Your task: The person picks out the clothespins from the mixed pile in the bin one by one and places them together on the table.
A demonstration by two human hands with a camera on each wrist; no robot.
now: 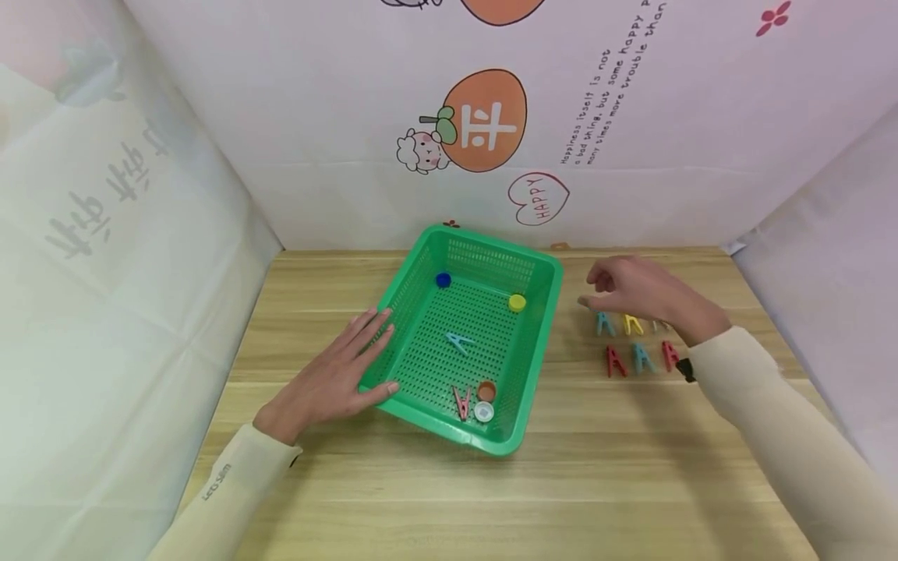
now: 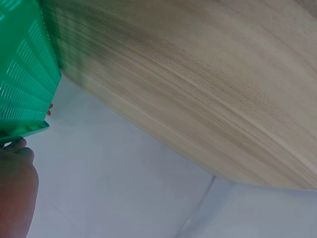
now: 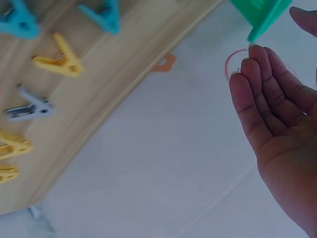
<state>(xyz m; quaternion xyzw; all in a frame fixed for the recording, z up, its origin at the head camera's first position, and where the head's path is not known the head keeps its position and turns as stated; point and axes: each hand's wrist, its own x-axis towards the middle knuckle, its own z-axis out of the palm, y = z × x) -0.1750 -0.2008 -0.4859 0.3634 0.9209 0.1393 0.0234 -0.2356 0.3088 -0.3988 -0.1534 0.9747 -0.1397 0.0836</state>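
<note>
My left hand rests on the left rim of a green plastic basket, fingers extended over the edge and thumb at the front corner. Inside lie a light-blue clothespin, a pink clothespin, a blue bottle cap, a yellow cap, a brown cap and a white cap. To the basket's right my right hand hovers above clothespins, holding nothing; the right wrist view shows its fingers loosely bent. Nearest it are a blue clothespin and a yellow clothespin.
A front row has a red clothespin, a blue clothespin and another red clothespin. The right wrist view adds a grey clothespin and several yellow ones. Printed white sheeting encloses the wooden table at back and sides.
</note>
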